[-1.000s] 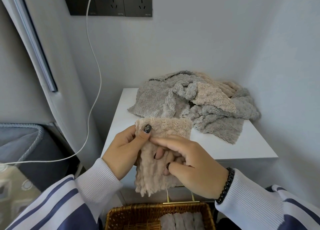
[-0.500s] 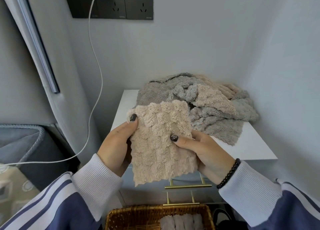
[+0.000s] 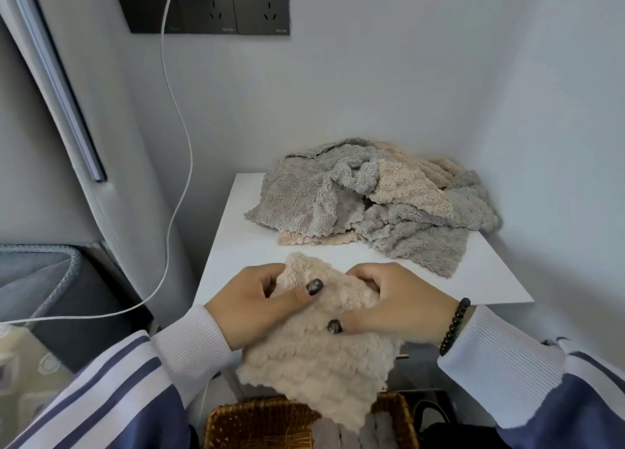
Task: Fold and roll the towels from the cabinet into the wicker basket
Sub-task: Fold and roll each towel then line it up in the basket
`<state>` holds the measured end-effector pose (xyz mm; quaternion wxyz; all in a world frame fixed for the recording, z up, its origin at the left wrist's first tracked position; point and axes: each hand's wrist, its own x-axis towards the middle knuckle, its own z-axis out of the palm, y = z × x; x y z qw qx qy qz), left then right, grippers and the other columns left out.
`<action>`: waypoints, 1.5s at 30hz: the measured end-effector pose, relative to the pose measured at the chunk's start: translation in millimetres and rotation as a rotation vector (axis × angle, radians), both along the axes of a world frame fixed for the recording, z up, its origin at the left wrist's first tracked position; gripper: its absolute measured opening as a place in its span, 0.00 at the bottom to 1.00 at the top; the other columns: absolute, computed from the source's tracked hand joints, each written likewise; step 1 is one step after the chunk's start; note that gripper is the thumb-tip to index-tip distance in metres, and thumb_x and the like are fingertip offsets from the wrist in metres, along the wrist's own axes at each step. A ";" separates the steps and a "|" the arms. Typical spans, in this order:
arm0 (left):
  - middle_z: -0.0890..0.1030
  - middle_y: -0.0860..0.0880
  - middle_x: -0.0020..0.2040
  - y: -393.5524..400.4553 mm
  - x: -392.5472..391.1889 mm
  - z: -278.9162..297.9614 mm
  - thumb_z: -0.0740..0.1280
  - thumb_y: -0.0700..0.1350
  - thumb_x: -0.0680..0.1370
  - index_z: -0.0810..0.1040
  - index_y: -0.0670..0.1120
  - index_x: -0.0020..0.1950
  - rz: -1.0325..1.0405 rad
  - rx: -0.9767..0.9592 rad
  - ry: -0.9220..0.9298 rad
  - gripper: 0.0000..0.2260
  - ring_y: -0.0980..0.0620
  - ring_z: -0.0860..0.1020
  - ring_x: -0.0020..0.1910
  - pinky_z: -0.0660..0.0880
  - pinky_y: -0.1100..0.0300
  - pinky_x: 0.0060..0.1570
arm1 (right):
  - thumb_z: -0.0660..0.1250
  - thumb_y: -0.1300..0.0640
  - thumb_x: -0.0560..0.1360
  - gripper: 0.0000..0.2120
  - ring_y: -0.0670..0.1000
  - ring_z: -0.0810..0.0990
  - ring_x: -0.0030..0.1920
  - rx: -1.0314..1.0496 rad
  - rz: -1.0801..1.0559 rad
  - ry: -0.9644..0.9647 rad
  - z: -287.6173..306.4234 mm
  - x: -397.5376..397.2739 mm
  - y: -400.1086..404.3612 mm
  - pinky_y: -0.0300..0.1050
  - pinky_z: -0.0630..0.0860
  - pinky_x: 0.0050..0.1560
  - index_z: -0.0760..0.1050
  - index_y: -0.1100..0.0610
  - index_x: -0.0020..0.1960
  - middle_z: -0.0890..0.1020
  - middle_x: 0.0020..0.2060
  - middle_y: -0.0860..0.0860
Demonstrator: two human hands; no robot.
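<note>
My left hand (image 3: 252,305) pinches the upper left of the beige towel (image 3: 324,350), thumb curled over its front, and my right hand (image 3: 394,305) grips its upper right the same way. The towel hangs in front of me, its lower corner over the wicker basket (image 3: 257,425), where rolled grey towels (image 3: 341,436) lie. Beyond, a heap of grey and beige towels (image 3: 372,205) sits on the white cabinet surface (image 3: 236,245).

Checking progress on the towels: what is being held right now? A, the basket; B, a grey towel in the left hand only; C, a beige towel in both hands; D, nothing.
C: the left hand and right hand both grip the beige towel above the basket.
</note>
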<state>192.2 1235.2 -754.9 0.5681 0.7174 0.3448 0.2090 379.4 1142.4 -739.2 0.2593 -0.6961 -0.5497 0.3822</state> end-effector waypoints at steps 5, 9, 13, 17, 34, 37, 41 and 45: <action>0.85 0.53 0.41 2.2 2.5 0.9 0.64 0.60 0.69 0.81 0.49 0.46 0.201 0.144 -0.017 0.16 0.52 0.83 0.42 0.79 0.59 0.44 | 0.80 0.39 0.51 0.38 0.50 0.81 0.52 0.060 -0.260 0.161 -1.2 17.9 8.7 0.52 0.77 0.57 0.76 0.50 0.58 0.82 0.52 0.49; 0.79 0.57 0.31 12.9 7.1 -5.1 0.65 0.58 0.74 0.75 0.49 0.41 0.337 0.277 0.060 0.13 0.59 0.76 0.32 0.71 0.65 0.33 | 0.79 0.44 0.59 0.29 0.49 0.80 0.49 0.158 -0.380 0.099 -2.2 20.2 25.4 0.46 0.79 0.50 0.76 0.49 0.57 0.81 0.50 0.50; 0.78 0.54 0.45 27.4 14.0 -16.9 0.65 0.55 0.77 0.69 0.48 0.61 0.411 0.367 0.295 0.17 0.55 0.76 0.42 0.69 0.65 0.39 | 0.74 0.50 0.70 0.24 0.45 0.78 0.46 0.287 -0.322 -0.198 -15.8 9.5 46.9 0.44 0.77 0.53 0.71 0.49 0.63 0.77 0.56 0.47; 0.65 0.47 0.71 32.6 14.2 -24.0 0.63 0.47 0.79 0.58 0.46 0.75 0.402 0.591 0.357 0.27 0.49 0.66 0.68 0.59 0.64 0.63 | 0.69 0.54 0.75 0.28 0.46 0.74 0.58 0.403 -0.280 -0.362 -23.8 2.9 57.8 0.37 0.69 0.61 0.64 0.54 0.72 0.73 0.64 0.49; 0.33 0.50 0.77 21.1 6.4 -50.1 0.25 0.62 0.66 0.27 0.52 0.72 0.036 0.769 0.850 0.35 0.52 0.35 0.76 0.36 0.49 0.74 | 0.30 0.37 0.71 0.38 0.45 0.37 0.76 0.202 0.213 -0.805 -58.1 -14.8 48.6 0.53 0.41 0.76 0.39 0.50 0.78 0.41 0.77 0.46; 0.34 0.50 0.77 28.3 3.7 -51.1 0.28 0.66 0.70 0.28 0.53 0.74 0.017 0.720 0.870 0.35 0.53 0.36 0.76 0.37 0.48 0.74 | 0.37 0.31 0.74 0.38 0.46 0.37 0.76 0.113 0.203 -0.736 -49.8 -4.9 51.0 0.49 0.39 0.76 0.35 0.50 0.77 0.39 0.77 0.46; 0.43 0.52 0.79 40.5 -3.6 -43.4 0.45 0.68 0.76 0.39 0.50 0.78 0.098 0.612 0.826 0.37 0.55 0.41 0.77 0.38 0.48 0.75 | 0.54 0.37 0.78 0.37 0.45 0.48 0.76 0.087 0.156 -0.599 -32.8 8.0 53.8 0.40 0.45 0.72 0.45 0.53 0.78 0.50 0.77 0.46; 0.57 0.51 0.77 52.6 -6.3 -37.5 0.56 0.68 0.75 0.57 0.48 0.77 0.179 0.531 0.702 0.37 0.50 0.49 0.77 0.45 0.45 0.75 | 0.64 0.40 0.74 0.35 0.47 0.60 0.72 0.081 0.097 -0.513 -18.1 13.7 60.8 0.39 0.57 0.68 0.58 0.51 0.76 0.62 0.74 0.47</action>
